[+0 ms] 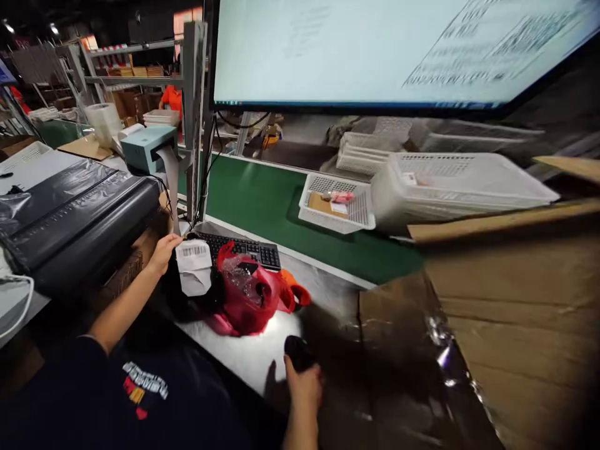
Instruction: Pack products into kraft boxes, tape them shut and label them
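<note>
My left hand (165, 252) reaches to the left of the desk and pinches a white shipping label (194, 265) with a barcode, held over a black parcel. A red plastic bag (248, 294) with clear-wrapped contents lies on the desk just right of the label, in front of a black keyboard (244, 250). My right hand (304, 386) is low in the middle, closed round a black handheld scanner (299, 352) that points toward the red bag.
A teal label printer (149, 147) stands at the back left, by a stack of black poly bags (75, 206). A green conveyor belt (267, 200) carries white plastic baskets (337, 209). A large monitor (375, 50) hangs above. Cardboard (515, 312) fills the right side.
</note>
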Tool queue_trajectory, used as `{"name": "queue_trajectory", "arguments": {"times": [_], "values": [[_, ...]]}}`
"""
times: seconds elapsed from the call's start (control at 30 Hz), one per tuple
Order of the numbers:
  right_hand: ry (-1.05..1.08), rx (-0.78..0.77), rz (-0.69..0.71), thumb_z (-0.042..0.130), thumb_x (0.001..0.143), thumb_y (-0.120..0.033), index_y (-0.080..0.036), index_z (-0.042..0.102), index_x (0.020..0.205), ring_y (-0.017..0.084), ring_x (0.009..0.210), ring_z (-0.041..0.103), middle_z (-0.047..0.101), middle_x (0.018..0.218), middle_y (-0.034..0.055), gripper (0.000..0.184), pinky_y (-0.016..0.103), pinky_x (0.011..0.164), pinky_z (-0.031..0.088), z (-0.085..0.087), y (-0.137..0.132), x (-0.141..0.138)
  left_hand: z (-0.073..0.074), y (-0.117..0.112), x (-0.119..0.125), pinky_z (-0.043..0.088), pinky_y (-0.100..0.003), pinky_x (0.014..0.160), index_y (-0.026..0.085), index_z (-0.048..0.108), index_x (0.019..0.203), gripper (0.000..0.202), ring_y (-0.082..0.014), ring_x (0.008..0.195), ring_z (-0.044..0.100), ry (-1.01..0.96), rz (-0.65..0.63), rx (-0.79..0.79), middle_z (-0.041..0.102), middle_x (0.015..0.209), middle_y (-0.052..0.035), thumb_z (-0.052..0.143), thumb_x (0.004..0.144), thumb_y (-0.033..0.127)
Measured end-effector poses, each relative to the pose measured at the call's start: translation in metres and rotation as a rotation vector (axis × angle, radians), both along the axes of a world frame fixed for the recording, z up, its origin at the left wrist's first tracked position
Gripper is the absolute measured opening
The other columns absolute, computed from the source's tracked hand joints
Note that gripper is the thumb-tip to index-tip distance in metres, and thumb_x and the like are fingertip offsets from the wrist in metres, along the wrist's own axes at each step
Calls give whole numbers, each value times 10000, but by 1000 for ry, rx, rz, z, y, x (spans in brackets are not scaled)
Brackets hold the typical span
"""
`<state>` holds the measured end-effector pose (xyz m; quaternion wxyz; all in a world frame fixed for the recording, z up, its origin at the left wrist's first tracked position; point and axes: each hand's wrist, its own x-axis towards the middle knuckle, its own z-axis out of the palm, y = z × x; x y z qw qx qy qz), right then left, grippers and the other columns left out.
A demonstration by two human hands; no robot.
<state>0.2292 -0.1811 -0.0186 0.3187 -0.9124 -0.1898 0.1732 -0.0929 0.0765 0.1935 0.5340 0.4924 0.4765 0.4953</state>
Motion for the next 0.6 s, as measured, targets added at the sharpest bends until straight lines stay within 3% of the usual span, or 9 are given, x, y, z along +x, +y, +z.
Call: {"name": "queue_trajectory", "arguments": {"times": [0.07,0.2,0.3,0.37,0.47,0.6], "values": [[164,9,-36,693,698,-338,-46,671,1169,523,1277,594,663,1213,373,555,593,985,514,-1,16,12,-8,8,11,358,-242,733,129,579,694,221,-80,702,472,9,-29,-15,530,642,67,654,841,276],[314,0,-67,700,647,-267,-100,693,822,434,867,742,719,774,256,242,501,738,567,5,42,33,-22,15,27,359,-238,711,163,570,647,198,-102,674,438,-17,-41,-44,516,616,54,745,725,214],[394,79,-42,741,654,-332,-122,697,814,337,661,728,690,631,145,268,420,628,568,24,34,19,-27,10,36,360,-247,716,165,580,646,169,-111,682,442,-47,-53,-40,519,628,42,726,714,217],[417,195,51,772,667,-423,-127,715,930,304,670,736,720,680,112,399,393,654,587,50,25,-11,-28,2,42,366,-251,720,163,585,654,162,-115,685,446,-59,-65,-39,525,636,38,722,715,226],[316,423,358,762,742,-575,-158,730,1057,289,802,746,761,825,103,524,409,782,607,104,20,-70,-27,-14,53,377,-246,728,159,605,690,152,-115,703,469,-61,-97,-8,557,678,32,730,725,237],[144,653,579,700,872,-507,-164,694,1194,294,1072,703,743,1149,141,470,426,951,576,170,28,-122,-24,-32,65,382,-238,693,165,612,714,206,-109,674,486,-14,-148,67,563,681,37,771,737,295]]}}
